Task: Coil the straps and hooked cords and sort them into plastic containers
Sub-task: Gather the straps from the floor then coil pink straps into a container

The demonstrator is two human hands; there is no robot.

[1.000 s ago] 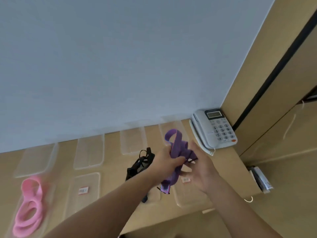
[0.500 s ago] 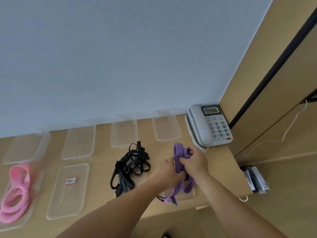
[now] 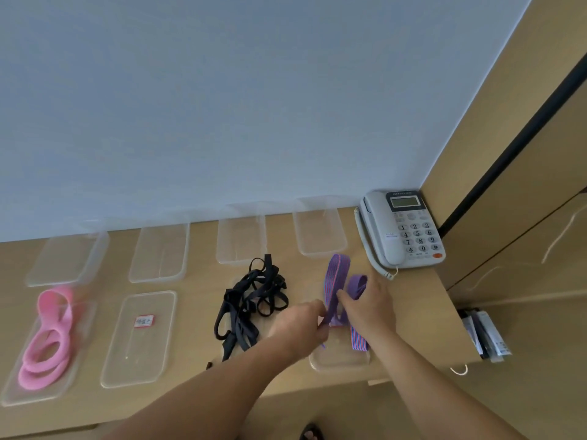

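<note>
The left hand [image 3: 301, 325] and right hand [image 3: 368, 308] both pinch a purple strap [image 3: 336, 277] above a clear container [image 3: 336, 363] on the wooden table [image 3: 203, 312]; tangled black straps [image 3: 251, 300] lie just beside; a telephone [image 3: 400, 230] sits in the corner against the pale blue wall [image 3: 222, 106].

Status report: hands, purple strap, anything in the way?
Hands: left hand and right hand both grip purple strap above near-right container. Strap loosely looped. Black strap tangle lies just left.
</note>
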